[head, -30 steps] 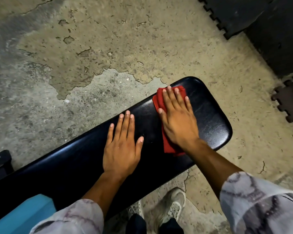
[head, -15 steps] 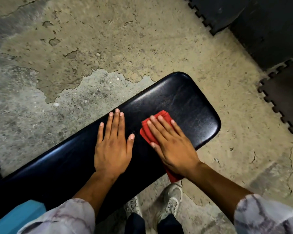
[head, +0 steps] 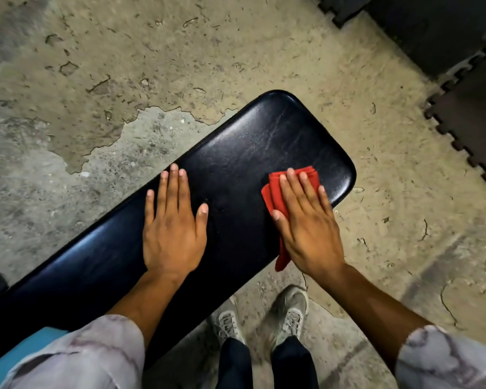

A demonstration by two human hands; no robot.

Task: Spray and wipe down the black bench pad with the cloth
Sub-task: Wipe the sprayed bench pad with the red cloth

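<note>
My right hand (head: 306, 223), flat and open on the red cloth (head: 275, 192), has just swept it back out to the near corner of the black bench pad (head: 244, 153), my left hand (head: 173, 220) still splayed flat beside it, so wiping is well underway.

1. This looks like a gym or a home workout room, rough and well used.
2. A long black padded bench pad (head: 253, 169) with glossy, creased vinyl and rounded corners is the sort found on a weight bench.
3. Dark interlocking floor mats (head: 472, 113) with jigsaw-toothed edges, the kind laid under exercise gear, lie at the upper right.
4. The concrete floor (head: 180, 57) is bare, its tan coating cracked and flaked away to grey in patches.
5. The person standing at the bench wears worn pale sneakers (head: 289, 313) with dark trousers.
</note>
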